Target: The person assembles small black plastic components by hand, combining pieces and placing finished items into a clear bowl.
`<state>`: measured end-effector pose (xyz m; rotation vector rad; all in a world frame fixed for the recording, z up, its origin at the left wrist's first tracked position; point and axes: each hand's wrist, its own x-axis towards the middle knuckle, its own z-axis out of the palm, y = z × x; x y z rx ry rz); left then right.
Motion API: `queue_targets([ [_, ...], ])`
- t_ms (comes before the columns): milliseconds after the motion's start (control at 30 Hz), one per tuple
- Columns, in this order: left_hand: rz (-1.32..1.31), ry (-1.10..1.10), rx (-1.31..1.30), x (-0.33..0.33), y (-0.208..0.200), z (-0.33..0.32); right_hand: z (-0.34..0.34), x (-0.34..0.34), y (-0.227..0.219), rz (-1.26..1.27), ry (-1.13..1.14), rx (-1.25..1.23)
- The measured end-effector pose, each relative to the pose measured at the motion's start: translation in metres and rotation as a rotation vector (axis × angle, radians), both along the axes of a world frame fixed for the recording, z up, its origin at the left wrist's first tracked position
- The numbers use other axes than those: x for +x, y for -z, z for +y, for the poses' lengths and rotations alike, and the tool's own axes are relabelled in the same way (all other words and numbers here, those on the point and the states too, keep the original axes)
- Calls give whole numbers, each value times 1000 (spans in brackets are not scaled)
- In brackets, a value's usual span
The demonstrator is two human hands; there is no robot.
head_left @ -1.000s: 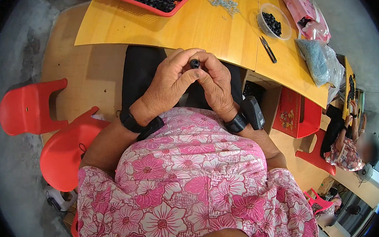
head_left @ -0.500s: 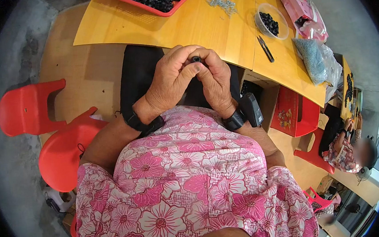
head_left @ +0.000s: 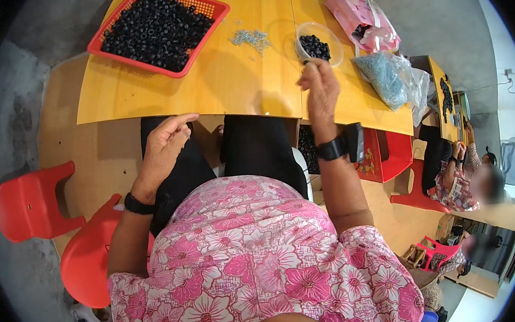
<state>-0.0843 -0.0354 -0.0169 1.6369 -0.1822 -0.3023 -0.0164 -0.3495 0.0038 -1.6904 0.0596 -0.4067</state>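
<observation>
My left hand (head_left: 162,145) hovers just off the table's near edge, above my lap, with its fingers stretched out and nothing visible in them. Over the table my right hand (head_left: 323,92) reaches up to the near side of a clear round plastic tub (head_left: 337,47). Its fingers are drawn together, and a tiny dark spot shows at their tips; what it is cannot be made out. Inside the tub lies a heap of small black parts (head_left: 315,47). A red plastic basket (head_left: 185,70) at the far left holds many black ring-like parts (head_left: 153,33).
Small shiny metal pieces (head_left: 252,39) lie loose on the yellow table (head_left: 228,90). Right of the tub are a pink bag (head_left: 358,17) and a plastic bag of bluish-grey pieces (head_left: 381,78). Red chairs (head_left: 34,206) stand at left. Other people sit at far right.
My hands, together around a small black tubular part before, have come apart. The left moved left and lower, the right over to the tub. The view shifted, showing more of the basket.
</observation>
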Motion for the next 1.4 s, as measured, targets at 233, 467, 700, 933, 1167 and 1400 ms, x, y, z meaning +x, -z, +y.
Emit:
queue_targets([
  [233,-91,-7,164,13,19,-2,-71,52,-7,-7,437,-975],
  [467,-8,-3,88,21,39,0,17,63,-8,-232,-89,-455],
  [700,80,-24,-2,23,43,9,123,88,-27,-326,-423,-751],
  [933,104,-41,-106,24,47,13,165,132,-2,-95,-672,-1001],
  [1167,113,-36,-139,25,38,13,181,141,5,32,-728,-1199],
  [1400,111,-31,-85,24,43,12,186,140,3,59,-736,-1281],
])
